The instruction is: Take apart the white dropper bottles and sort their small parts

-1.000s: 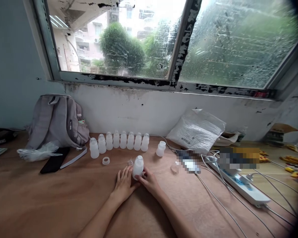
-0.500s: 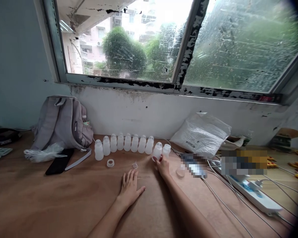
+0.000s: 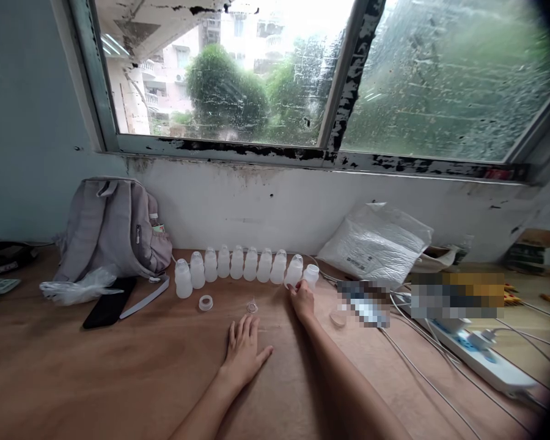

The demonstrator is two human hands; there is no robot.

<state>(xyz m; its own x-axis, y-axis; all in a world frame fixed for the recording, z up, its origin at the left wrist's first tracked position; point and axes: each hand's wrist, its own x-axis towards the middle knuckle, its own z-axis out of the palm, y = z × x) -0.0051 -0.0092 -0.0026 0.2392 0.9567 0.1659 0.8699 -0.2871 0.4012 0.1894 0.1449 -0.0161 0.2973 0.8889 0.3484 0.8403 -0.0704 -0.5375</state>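
Several frosted baby bottles with clear domed caps point(image 3: 237, 263) stand upright in a curved row near the wall. At the row's right end, my right hand point(image 3: 303, 300) has its fingers closed at the base of a capped baby bottle point(image 3: 294, 269). Just right of it stands a bottle without a cap point(image 3: 311, 275), its lower part hidden behind that hand. My left hand point(image 3: 242, 351) lies flat on the table, fingers spread and holding nothing. Beyond its fingertips is a clear bottle nipple point(image 3: 252, 306). A white screw ring point(image 3: 206, 303) lies further left, and a clear domed cap point(image 3: 338, 316) lies right of my right forearm.
A grey backpack point(image 3: 105, 226), a crumpled plastic bag point(image 3: 80, 287) and a black flat object point(image 3: 110, 302) occupy the left side. On the right are a silvery plastic mailer point(image 3: 378, 244), a blurred-out device point(image 3: 364, 304), and a white power strip point(image 3: 495, 360) with trailing cables.
The capped bottle in my right hand has moved back toward the wall, level with the row's end. My left hand stays flat on the table. The camera view has shifted slightly.
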